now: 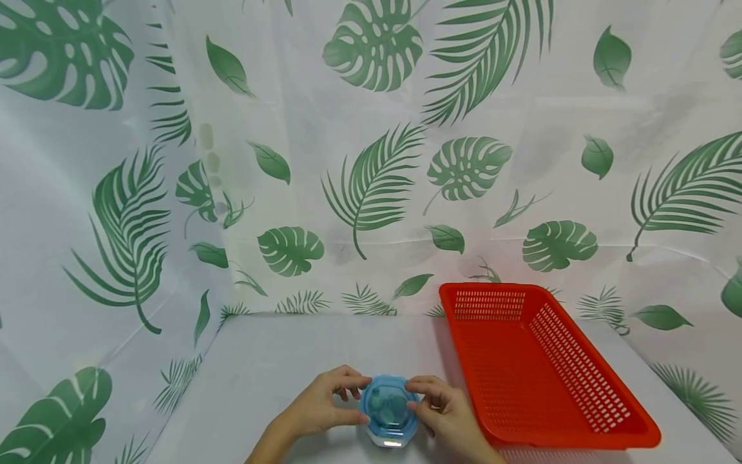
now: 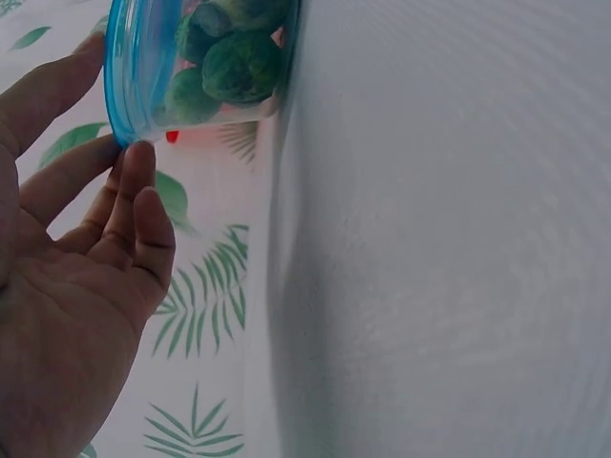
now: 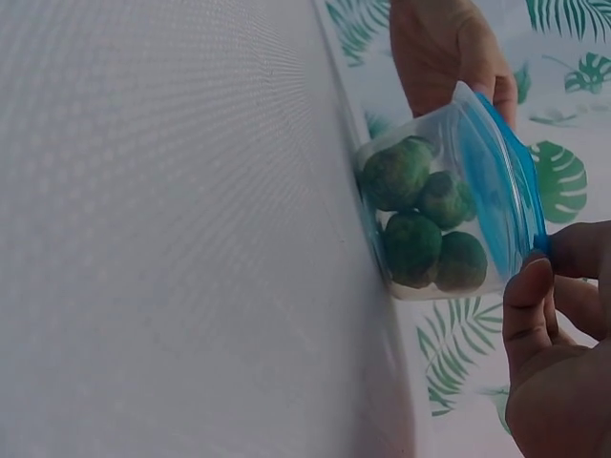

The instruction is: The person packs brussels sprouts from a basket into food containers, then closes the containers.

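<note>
A small clear plastic container [image 3: 439,134] stands on the table in front of me, with a translucent blue lid [image 1: 390,406] on top. Several round, wrinkled green pieces [image 3: 399,174], looking like Brussels sprouts, show through its side. My left hand [image 1: 324,403] holds the lid's left edge, thumb at the near side and index finger farther back. On the opposite side my right hand [image 1: 443,409] pinches the lid's rim between thumb and index finger. The other fingers of both hands are bent beside the container.
A large red plastic basket [image 1: 504,374] with perforated walls stands just right of my right hand. The white table [image 1: 261,361] meets a white sheet [image 1: 498,251] printed with green leaves at the back and sides.
</note>
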### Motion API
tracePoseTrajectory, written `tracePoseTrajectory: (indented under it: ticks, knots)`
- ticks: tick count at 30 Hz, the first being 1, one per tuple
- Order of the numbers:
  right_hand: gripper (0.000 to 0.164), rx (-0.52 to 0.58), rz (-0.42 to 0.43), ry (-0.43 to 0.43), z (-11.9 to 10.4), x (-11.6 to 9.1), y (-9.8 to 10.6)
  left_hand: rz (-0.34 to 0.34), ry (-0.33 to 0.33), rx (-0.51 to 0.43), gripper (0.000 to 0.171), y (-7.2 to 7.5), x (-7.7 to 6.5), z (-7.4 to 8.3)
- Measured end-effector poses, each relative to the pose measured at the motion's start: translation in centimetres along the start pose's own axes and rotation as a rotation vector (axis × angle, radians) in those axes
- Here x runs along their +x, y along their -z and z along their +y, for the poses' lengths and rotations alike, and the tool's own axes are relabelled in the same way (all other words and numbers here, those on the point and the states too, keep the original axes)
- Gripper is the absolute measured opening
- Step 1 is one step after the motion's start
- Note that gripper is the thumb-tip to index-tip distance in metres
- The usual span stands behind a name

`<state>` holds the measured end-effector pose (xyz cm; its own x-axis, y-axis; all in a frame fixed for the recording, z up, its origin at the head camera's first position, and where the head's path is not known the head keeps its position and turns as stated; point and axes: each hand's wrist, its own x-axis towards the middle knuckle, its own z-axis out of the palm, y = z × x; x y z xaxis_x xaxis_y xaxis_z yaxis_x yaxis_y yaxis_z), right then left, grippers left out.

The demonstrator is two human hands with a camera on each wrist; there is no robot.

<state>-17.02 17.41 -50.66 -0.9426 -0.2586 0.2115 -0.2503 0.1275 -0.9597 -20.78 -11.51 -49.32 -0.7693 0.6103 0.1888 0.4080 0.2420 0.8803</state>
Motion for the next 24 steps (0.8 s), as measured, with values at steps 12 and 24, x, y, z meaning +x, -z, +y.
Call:
tracePoseTrajectory:
  ticks: [12, 24]
  knots:
    - [0.025, -0.067, 0.036, -0.155, -0.42, 0.11, -0.37, -0.012, 0.01, 0.008, 0.054, 0.2, -0.05, -0.02]
    - [0.033, -0.07, 0.006, -0.141, -0.35, 0.13, -0.25, 0.007, 0.003, 0.061, 0.055, 0.19, -0.05, 0.09]
